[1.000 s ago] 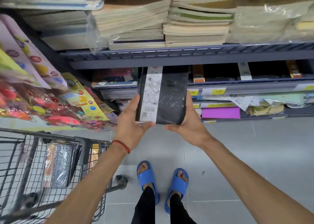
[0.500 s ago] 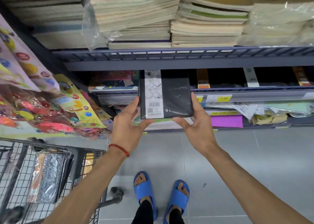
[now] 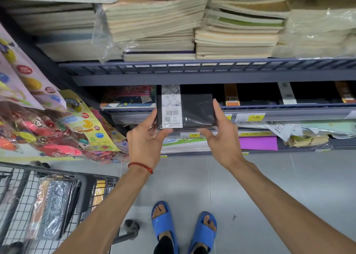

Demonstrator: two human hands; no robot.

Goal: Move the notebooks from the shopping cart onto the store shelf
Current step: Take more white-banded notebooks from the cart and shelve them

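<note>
Wrapped black notebook (image 3: 196,109) at 12 o'clock, partway into middle shelf (image 3: 289,115). Fingers of left hand (image 3: 145,146) and right hand (image 3: 221,142) clasp its side edges. Looks stiff, light; film likely slippery, so grip by the edges.

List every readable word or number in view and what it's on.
"1.00": upper yellow tag on the shelf rail, right of the black notebook.
"3.00": lower yellow tag beneath the notebook.
Barcode label on the notebook and hanging toy packs: print too small or blurred to read.
</note>
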